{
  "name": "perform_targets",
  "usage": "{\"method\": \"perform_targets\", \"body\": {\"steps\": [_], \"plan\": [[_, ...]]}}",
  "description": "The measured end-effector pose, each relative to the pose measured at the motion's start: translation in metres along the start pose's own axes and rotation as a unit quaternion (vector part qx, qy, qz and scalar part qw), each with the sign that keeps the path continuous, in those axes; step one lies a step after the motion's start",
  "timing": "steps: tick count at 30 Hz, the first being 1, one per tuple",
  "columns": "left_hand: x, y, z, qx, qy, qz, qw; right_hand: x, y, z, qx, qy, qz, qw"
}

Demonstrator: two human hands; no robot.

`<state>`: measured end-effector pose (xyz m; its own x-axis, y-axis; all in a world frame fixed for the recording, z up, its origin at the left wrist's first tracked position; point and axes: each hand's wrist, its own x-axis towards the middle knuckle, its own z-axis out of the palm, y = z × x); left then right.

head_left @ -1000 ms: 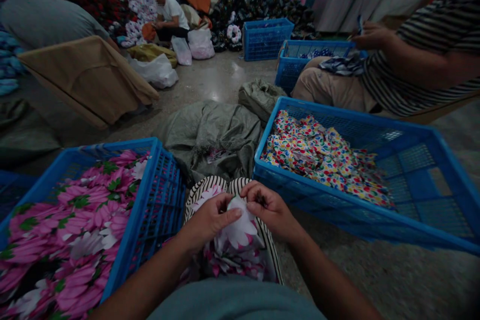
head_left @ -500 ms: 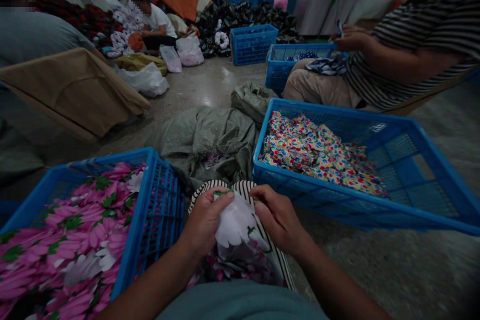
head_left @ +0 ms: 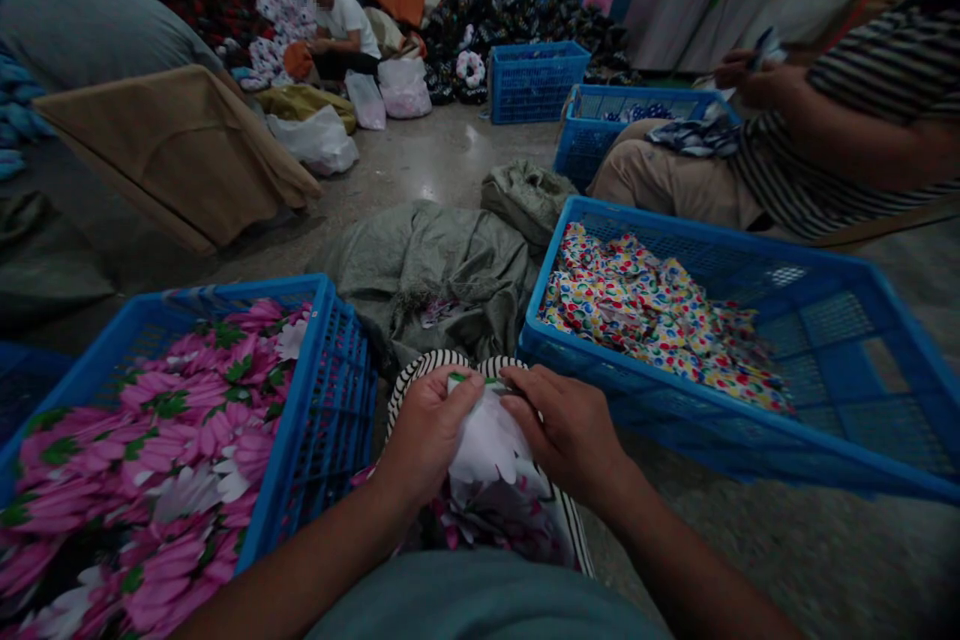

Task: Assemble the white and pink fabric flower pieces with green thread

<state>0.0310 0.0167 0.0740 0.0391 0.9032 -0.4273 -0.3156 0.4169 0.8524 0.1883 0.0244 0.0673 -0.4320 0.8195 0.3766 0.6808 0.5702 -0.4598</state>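
Note:
Over my lap, my left hand pinches a white petal-shaped fabric piece with a green edge at its top. The thumb lies on the near side of the cloth. My right hand is closed on the upper right edge of the same piece, its fingers curled against the green part. Below the hands, more pink and white fabric pieces lie in my lap on black-and-white striped cloth. To my left, a blue crate holds many pink fabric petal pieces with green tops.
At right stands a blue crate with colourful dotted fabric pieces. Grey-green sacks lie ahead. A person in a striped shirt sits at right; others sit at left and farther back. A brown cloth-covered chair back stands at left.
My right hand has come in from beside the white piece and closed on its top edge. My left hand keeps its hold. The whole view has shifted slightly.

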Motion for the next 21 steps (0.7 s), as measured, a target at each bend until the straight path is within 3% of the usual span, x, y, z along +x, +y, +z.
{"method": "perform_targets", "body": {"steps": [16, 19, 21], "plan": [[0.000, -0.004, 0.002, 0.043, -0.023, 0.002, 0.999, -0.002, 0.004, -0.004, -0.007, -0.009, 0.010, 1.000], [-0.002, 0.000, 0.005, 0.009, 0.001, -0.013, 1.000, -0.001, 0.010, -0.007, 0.079, 0.046, 0.045, 0.995], [-0.002, 0.003, 0.007, -0.034, 0.022, -0.027, 0.999, -0.001, 0.016, -0.005, 0.211, 0.099, 0.131, 0.964]]}}
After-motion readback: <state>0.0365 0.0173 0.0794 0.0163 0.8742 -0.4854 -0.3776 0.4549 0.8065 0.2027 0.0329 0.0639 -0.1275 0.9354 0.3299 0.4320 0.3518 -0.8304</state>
